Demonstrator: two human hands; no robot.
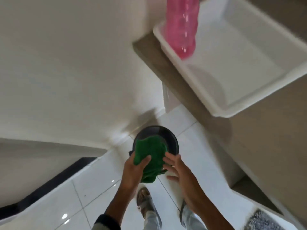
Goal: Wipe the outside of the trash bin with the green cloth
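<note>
A small round black trash bin (167,138) stands on the white tiled floor by the wall corner, seen from above. The green cloth (149,151) is bunched over the bin's near left rim and hangs down in front of it. My left hand (134,170) grips the cloth from the left, thumb on top. Just to the right, my right hand (179,170) has its fingers spread, fingertips touching the cloth's right edge; whether it grips the cloth is unclear. The bin's near side is hidden behind the cloth and hands.
A beige counter (149,52) juts out at upper right, carrying a white tray (235,77) and a pink bottle (182,27). White wall to the left, a dark strip (49,185) along the floor at lower left. My sandalled feet (146,201) stand below the hands. A grey mat (264,221) lies at lower right.
</note>
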